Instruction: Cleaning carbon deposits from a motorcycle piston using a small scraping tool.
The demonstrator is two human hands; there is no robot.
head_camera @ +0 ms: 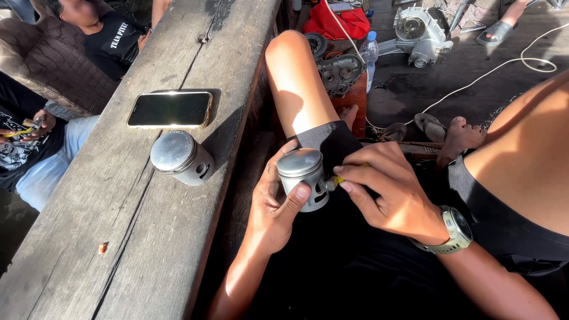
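My left hand (pixel 274 204) grips a small grey metal piston (pixel 302 175) over my lap, thumb across its skirt. My right hand (pixel 385 186), a watch on its wrist, pinches a thin yellow-handled tool (pixel 338 179) whose tip is at the hole in the piston's side. A second grey piston (pixel 179 157) lies on its side on the wooden bench (pixel 136 237) to my left, just below a dark smartphone (pixel 170 109) lying flat.
Two other people sit beyond the bench at the left; one holds a small tool (pixel 24 127). On the floor ahead lie engine parts (pixel 341 72), a crankcase (pixel 419 35), a plastic bottle (pixel 369 50), a red cloth (pixel 338 21), a white cable (pixel 498 65) and sandals.
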